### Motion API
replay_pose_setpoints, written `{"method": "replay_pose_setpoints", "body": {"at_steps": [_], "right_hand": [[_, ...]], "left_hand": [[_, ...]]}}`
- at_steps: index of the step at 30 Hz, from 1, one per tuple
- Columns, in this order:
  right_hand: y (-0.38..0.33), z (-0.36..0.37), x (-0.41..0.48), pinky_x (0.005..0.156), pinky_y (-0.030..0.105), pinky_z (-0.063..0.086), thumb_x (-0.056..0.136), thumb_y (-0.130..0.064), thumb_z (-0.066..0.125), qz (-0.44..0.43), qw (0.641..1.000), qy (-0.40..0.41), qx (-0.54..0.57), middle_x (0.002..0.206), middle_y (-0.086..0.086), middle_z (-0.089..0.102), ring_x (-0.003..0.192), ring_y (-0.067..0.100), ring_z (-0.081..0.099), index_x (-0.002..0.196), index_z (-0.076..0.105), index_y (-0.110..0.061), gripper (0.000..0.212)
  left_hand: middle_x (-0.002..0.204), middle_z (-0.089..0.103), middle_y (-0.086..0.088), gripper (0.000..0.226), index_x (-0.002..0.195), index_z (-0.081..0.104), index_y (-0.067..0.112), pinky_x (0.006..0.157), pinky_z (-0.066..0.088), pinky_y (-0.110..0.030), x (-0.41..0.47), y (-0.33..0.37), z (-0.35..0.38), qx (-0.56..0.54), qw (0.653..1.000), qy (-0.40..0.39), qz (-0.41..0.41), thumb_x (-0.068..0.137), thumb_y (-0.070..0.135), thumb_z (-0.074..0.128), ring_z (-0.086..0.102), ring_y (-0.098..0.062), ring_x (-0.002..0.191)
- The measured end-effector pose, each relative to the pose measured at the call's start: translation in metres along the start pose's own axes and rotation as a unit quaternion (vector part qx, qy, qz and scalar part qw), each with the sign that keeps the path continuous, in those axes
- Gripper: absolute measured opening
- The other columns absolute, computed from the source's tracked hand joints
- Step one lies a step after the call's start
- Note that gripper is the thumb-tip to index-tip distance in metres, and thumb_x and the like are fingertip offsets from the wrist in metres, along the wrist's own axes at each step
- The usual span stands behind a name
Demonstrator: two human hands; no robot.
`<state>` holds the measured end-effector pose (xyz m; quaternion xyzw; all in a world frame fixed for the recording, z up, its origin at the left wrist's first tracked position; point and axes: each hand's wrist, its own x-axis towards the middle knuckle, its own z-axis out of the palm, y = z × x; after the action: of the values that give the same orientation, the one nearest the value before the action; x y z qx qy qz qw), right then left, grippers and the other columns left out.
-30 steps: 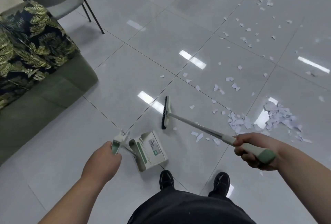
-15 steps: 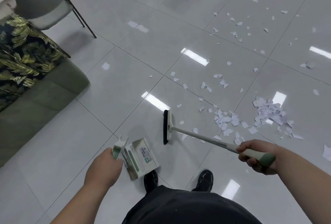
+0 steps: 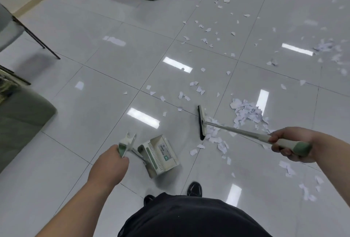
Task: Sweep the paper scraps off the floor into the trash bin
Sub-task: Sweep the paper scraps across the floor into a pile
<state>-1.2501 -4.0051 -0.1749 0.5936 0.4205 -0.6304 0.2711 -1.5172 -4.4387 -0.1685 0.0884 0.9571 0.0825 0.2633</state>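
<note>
Since a second ago the broom head has swung from left of the scraps over to the heap at two o'clock, dragging paper scraps against its bristles. Right hand is wrapped round the broom grip; left hand clasps the dustpan handle, pan at eleven o'clock of the shoes. Nothing is in the pan yet; loose bits litter twelve to three. No trash bin that I can make out.

Chair cut off; far scraps blurred.
</note>
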Motion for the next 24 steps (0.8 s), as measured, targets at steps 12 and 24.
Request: {"method": "replay_pose_setpoints", "body": {"at_steps": [12, 24], "right_hand": [[-0.009, 0.039, 0.005, 0.034, 0.016, 0.032, 0.071, -0.012, 0.064, -0.069, 0.991, -0.117, 0.020, 0.068, 0.008, 0.054, 0.033, 0.015, 0.046, 0.133, 0.054, -0.015, 0.063], [-0.058, 0.166, 0.090, 0.032, 0.015, 0.036, 0.080, -0.015, 0.063, 0.001, 0.983, -0.161, 0.093, 0.066, 0.001, 0.057, 0.035, 0.011, 0.046, 0.095, 0.053, -0.013, 0.018]], "left_hand": [[0.077, 0.065, -0.005, 0.007, 0.088, 0.056, 0.020, 0.061, 0.046, -0.032, -0.006, 0.014, 0.001, -0.018, 1.000, 0.004, 0.000, 0.088, 0.016, 0.050, 0.062, -0.024, 0.070], [0.073, 0.060, -0.003, 0.007, 0.082, 0.053, 0.015, 0.056, 0.038, -0.031, -0.015, 0.007, -0.014, -0.041, 0.996, 0.029, -0.072, 0.088, 0.018, 0.049, 0.051, -0.022, 0.062]]}}
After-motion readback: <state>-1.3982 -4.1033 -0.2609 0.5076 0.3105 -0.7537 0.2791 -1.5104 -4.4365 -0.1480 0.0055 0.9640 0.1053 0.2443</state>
